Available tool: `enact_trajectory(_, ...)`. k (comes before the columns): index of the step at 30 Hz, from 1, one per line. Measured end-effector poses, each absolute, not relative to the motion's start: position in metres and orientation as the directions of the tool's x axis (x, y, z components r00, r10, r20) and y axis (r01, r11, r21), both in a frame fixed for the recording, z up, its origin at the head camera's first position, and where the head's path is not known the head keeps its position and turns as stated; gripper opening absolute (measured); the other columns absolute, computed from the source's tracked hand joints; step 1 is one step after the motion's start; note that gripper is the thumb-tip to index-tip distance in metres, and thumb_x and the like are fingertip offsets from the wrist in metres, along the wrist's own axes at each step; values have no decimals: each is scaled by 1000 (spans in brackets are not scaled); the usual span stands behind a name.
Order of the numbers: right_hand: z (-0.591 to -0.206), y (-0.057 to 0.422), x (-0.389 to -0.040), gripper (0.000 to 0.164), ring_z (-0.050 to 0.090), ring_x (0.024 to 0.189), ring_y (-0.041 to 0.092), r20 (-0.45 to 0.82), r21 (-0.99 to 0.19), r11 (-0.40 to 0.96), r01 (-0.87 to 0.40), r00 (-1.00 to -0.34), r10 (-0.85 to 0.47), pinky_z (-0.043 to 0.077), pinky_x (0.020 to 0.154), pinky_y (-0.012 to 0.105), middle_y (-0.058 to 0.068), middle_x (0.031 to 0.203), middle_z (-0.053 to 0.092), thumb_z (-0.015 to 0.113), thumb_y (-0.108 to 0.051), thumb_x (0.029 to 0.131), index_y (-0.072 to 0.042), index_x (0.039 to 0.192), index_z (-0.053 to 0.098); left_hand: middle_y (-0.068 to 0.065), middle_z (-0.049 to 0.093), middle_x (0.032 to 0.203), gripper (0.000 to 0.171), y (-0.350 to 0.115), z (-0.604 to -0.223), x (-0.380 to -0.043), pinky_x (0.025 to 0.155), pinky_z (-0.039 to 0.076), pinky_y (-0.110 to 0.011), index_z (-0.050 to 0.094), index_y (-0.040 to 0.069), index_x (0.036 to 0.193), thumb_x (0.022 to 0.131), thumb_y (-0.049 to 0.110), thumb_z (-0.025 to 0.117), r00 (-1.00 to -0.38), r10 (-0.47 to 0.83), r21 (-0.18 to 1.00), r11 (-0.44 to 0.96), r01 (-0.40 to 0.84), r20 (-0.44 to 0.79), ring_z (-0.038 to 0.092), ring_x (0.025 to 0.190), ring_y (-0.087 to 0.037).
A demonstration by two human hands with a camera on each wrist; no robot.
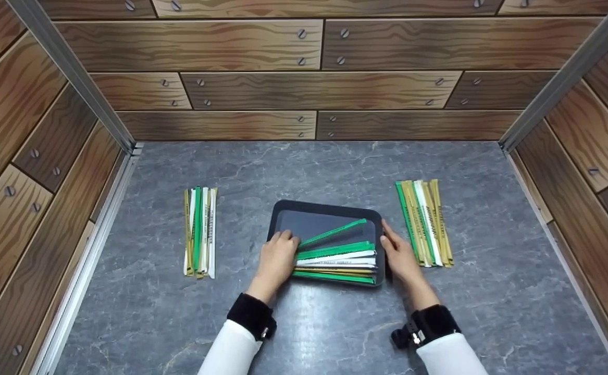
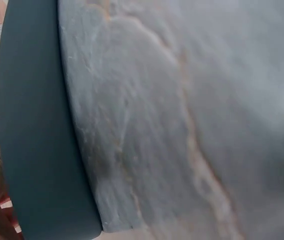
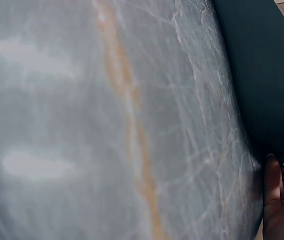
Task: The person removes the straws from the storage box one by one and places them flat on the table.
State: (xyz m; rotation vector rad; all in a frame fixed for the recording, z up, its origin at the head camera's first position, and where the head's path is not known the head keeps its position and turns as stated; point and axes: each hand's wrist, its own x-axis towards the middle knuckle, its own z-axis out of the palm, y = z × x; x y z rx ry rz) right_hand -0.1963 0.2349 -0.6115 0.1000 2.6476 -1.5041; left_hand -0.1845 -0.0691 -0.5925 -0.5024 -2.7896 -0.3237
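Note:
A dark tray [image 1: 314,204] sits slightly turned on the grey table, with several thin printed stick packets [image 1: 335,263] in green, white and gold lying in its near half. One green stick packet [image 1: 335,232] slants above the others. My left hand [image 1: 277,258] reaches over the left rim, its curled fingers at that green packet's end; the exact contact is hidden. At the tray's right side, my right hand [image 1: 401,258] holds the edge with its thumb and fingers. The right wrist view shows fingertips [image 3: 272,167] touching the tray's corner.
Two more groups of stick packets lie on the table: a left bunch [image 1: 199,232] and a right bunch [image 1: 424,224], close beyond the right hand. Wood-patterned panels [image 1: 251,89] enclose the back and sides, with metal posts [image 1: 74,73] at the corners.

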Motion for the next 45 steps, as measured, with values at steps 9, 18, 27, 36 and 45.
enact_trajectory(9, -612, 235, -197, 51, 29, 141, 39, -131, -851, 513, 115, -991, 4, 24, 113, 50, 19, 154, 31, 44, -22, 106, -15, 154, 32, -5, 66, 94, 24, -76, -576, -181, 59, 55, -41, 73, 9, 103, 80, 1, 70, -907, 189, 335, 885, 323, 376, 64, 85, -24)
enact_trajectory(18, -613, 235, -197, 52, 29, 141, 37, -154, -865, 481, 142, -988, 15, 25, 113, 49, 18, 155, 31, 45, -22, 106, -15, 155, 31, -17, 68, 97, 30, -103, -562, -176, 69, 56, -44, 70, -3, 109, 79, -6, 67, -887, -6, 490, 835, 250, 462, 67, 86, -34)
enact_trajectory(27, -612, 235, -197, 51, 29, 141, 38, -149, -859, 493, 137, -989, 16, 24, 113, 50, 19, 154, 31, 44, -23, 106, -16, 155, 30, -27, 67, 98, 39, -148, -566, -170, 73, 55, -49, 65, -10, 117, 78, -11, 66, -915, -253, 645, 764, 10, 313, 67, 84, -42)
enact_trajectory(36, -611, 234, -196, 51, 29, 141, 38, -148, -862, 487, 138, -989, 18, 25, 113, 49, 19, 154, 31, 44, -22, 106, -15, 155, 31, -31, 66, 102, 37, -190, -566, -166, 70, 50, -58, 65, -6, 121, 84, -6, 60, -887, -442, 621, 735, -271, 136, 64, 87, -49)
enact_trajectory(45, -611, 235, -196, 51, 27, 142, 38, -159, -872, 468, 144, -987, 7, 24, 113, 50, 19, 156, 29, 43, -24, 106, -17, 155, 30, -31, 65, 105, 36, -214, -573, -162, 68, 48, -61, 65, 0, 122, 87, -1, 54, -855, -518, 581, 701, -414, 15, 63, 84, -51)
